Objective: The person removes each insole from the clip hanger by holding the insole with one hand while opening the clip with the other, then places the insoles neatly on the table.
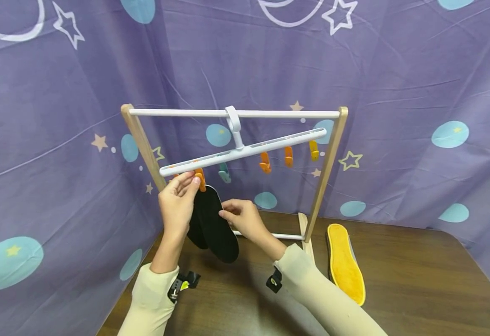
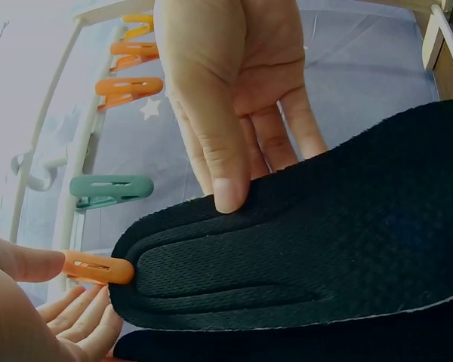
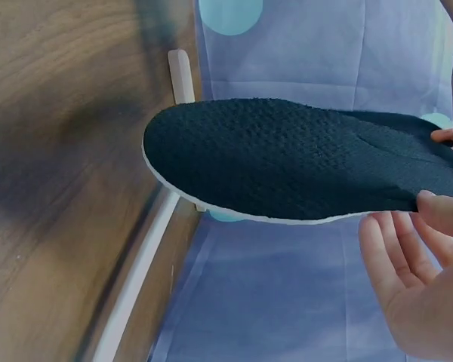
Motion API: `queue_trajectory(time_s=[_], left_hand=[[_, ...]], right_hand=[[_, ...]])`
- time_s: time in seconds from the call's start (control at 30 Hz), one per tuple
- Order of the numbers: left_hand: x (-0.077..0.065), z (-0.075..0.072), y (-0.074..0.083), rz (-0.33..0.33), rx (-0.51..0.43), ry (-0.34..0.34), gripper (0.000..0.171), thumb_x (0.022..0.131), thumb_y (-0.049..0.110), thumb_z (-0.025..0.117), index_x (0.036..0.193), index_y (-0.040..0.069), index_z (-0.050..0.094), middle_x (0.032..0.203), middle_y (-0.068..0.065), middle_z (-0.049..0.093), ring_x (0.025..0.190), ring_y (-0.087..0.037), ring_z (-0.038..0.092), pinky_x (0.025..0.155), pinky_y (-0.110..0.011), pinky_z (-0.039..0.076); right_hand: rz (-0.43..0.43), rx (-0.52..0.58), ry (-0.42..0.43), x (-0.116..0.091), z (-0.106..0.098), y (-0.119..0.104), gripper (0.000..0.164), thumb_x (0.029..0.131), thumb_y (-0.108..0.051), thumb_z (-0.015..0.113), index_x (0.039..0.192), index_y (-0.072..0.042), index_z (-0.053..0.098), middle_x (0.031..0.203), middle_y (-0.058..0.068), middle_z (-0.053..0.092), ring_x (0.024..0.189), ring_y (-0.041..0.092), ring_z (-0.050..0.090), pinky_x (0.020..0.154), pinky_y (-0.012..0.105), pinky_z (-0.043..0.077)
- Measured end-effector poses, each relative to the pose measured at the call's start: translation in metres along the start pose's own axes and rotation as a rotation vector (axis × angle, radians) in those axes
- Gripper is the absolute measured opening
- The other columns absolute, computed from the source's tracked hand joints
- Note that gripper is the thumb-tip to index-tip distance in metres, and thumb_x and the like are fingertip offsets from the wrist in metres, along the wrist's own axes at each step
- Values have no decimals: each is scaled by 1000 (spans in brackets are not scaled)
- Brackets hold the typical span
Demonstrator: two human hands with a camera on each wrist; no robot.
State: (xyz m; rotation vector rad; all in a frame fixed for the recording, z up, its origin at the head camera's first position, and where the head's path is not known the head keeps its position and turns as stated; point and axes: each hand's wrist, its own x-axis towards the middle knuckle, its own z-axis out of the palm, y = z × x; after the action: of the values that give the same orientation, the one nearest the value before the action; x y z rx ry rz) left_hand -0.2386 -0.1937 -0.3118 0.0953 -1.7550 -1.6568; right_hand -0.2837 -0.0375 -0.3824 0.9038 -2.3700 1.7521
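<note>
Insole, head view: front black insole (image 1: 217, 226) hangs under L end of hanger (image 1: 253, 150), orange clip (image 1: 200, 180) at top; 2nd insole (image 1: 195, 233) behind, part hidden.
Hands, head view: L hand (image 1: 176, 205) pinches clip, R hand (image 1: 247, 219) pinches insole edge.
Clip, L wrist view: overlaps insole's narrow end, bite hard to see; L hand cut off.
Grip, R wrist view: R thumb on insole, fingers behind; hand cut off R, clip just a sliver.

No text, label, brand, number or sign readable in any of three views
</note>
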Motion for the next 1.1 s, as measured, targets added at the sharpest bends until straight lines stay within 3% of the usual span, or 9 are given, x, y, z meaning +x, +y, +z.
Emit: queue_trajectory(time_s=[0.1,0.23,0.3,0.53,0.7,0.77,0.83,0.93,1.1], left_hand=[[2,1,-3,-43,-6,-25,28,95,4,70,120,-9,70,115,-26,72,86,4,69,84,-12,55],[4,1,-3,-92,-11,-72,33,96,6,70,125,-10,67,118,-22,72,88,5,68,85,-11,54],[4,2,-2,-114,-19,-82,34,96,6,69,126,-11,66,118,-20,72,89,5,67,85,-11,54],[5,5,0,-165,-15,-107,38,98,7,66,129,-15,61,118,-22,69,87,6,65,83,-8,52],[5,7,-1,-171,-26,-93,36,97,4,66,126,-16,62,110,-17,71,84,6,65,80,-8,53],[6,8,-2,-173,-28,-85,34,97,4,67,125,-15,63,105,-11,71,83,5,66,80,-9,54],[6,8,-2,-177,-31,-74,34,96,4,68,124,-14,64,101,-6,72,83,4,66,80,-9,54],[7,8,-2,-183,-35,-60,33,95,5,70,123,-13,66,99,-3,72,83,4,67,79,-10,54],[7,9,-1,-186,-29,-53,33,95,5,71,122,-13,67,99,-3,74,82,4,67,78,-10,54]], right_hand=[[0,37,0,-2,-1,2,13,93,-4,72,104,2,76,94,18,77,73,12,68,63,19,56],[14,72,16,-4,-3,3,14,93,-2,72,105,4,75,96,20,77,77,21,71,67,35,62],[28,86,10,-5,-4,4,15,93,-3,72,106,4,75,98,21,77,79,25,72,67,37,63],[45,120,-19,-5,-3,6,20,94,-3,70,110,8,73,103,26,75,88,39,73,62,17,56],[54,129,-34,-7,-6,2,19,94,2,68,110,13,71,104,30,73,91,45,71,62,16,55],[53,131,-37,-11,-10,-9,19,94,4,67,109,15,70,103,32,73,91,47,70,65,23,59],[40,128,-35,-15,-13,-19,18,94,5,67,108,16,70,102,32,73,89,44,71,67,31,62],[34,127,-24,-14,-12,-14,17,93,2,70,107,12,72,100,29,74,86,36,73,69,38,64],[53,107,-7,-9,-8,8,15,92,-3,73,105,4,75,98,20,77,80,14,72,65,23,60]])
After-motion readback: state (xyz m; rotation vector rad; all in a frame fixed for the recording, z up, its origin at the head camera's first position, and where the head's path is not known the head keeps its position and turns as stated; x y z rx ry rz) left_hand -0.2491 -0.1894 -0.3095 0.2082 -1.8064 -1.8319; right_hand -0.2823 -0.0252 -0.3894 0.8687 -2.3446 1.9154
